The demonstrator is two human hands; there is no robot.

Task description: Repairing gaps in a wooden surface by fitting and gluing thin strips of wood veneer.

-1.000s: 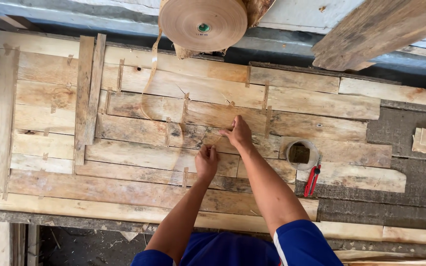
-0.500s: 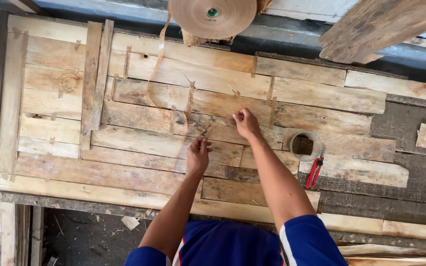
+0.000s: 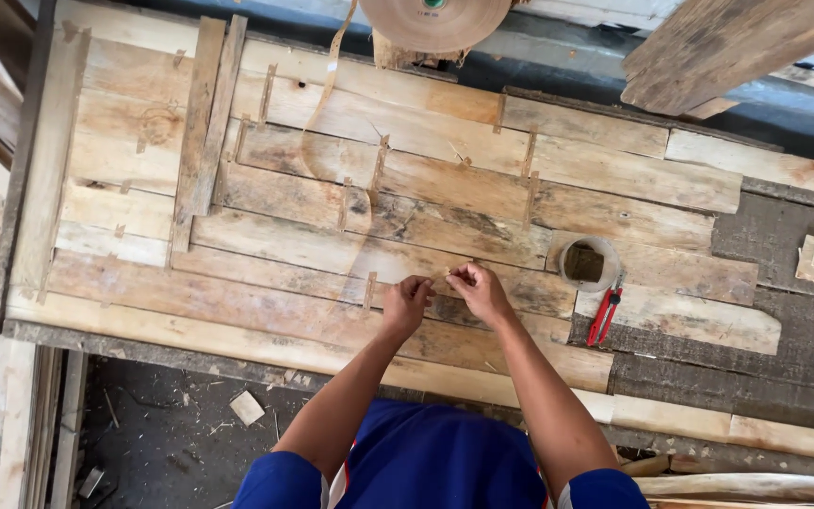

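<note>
I see a workbench (image 3: 784, 245) covered with pale wooden veneer sheets (image 3: 407, 179) joined by brown tape strips (image 3: 369, 292). On it lie 1 tape roll (image 3: 586, 262) and red pliers (image 3: 603, 317).

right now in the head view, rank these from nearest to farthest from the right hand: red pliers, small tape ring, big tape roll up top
From the right hand:
1. Small tape ring, just to its right on the boards.
2. Red pliers, right and slightly lower, below the ring.
3. Big tape roll, far up at the top edge.

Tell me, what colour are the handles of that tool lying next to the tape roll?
Red: the pliers show best in the head view.
</note>
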